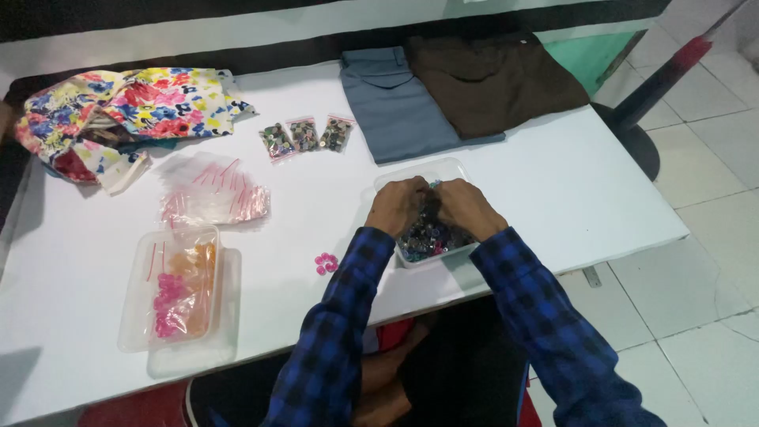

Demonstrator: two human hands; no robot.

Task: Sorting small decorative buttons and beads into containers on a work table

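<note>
My left hand [398,205] and my right hand [466,207] meet over a clear plastic tub [411,175] full of small dark mixed buttons [427,237]. Both hands have their fingers curled together above the tub's middle; what they pinch is hidden between the fingertips. Blue checked sleeves cover both forearms. A few pink buttons [326,263] lie loose on the white table [553,190] just left of my left wrist.
Three small filled bags of buttons [306,136] lie beyond the tub, a pile of clear zip bags [212,194] to the left. A clear tub [175,286] with pink and orange buttons sits front left. Floral cloth [126,111], grey [395,107] and brown [490,79] folded garments lie at the back.
</note>
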